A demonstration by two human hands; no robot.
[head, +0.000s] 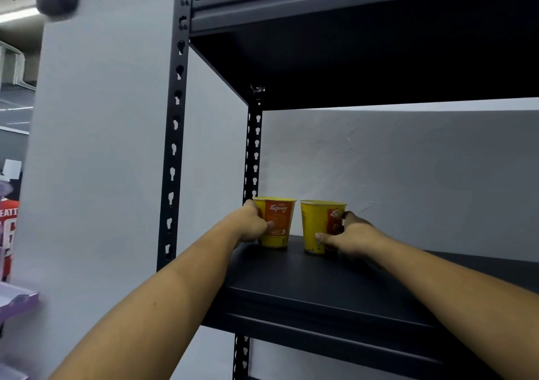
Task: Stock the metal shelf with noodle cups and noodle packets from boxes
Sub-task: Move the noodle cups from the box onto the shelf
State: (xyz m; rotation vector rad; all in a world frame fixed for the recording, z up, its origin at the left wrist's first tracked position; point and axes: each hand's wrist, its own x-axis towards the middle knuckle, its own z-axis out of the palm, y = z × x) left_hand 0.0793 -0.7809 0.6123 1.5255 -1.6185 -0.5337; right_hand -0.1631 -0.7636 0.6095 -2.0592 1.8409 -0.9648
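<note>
Shelf board [320, 286] with two upright noodle cups near its back, one in each hand.

I had my left hand [250, 225] in a closed grip round the orange-and-yellow noodle cup [278, 225] by the rear post [253, 152]. My right hand [350, 235] held the yellow noodle cup [316, 225] just beside it, with a gap between the two cups. Both stood close to the grey wall [408, 175]; I could not see what they contained.
</note>
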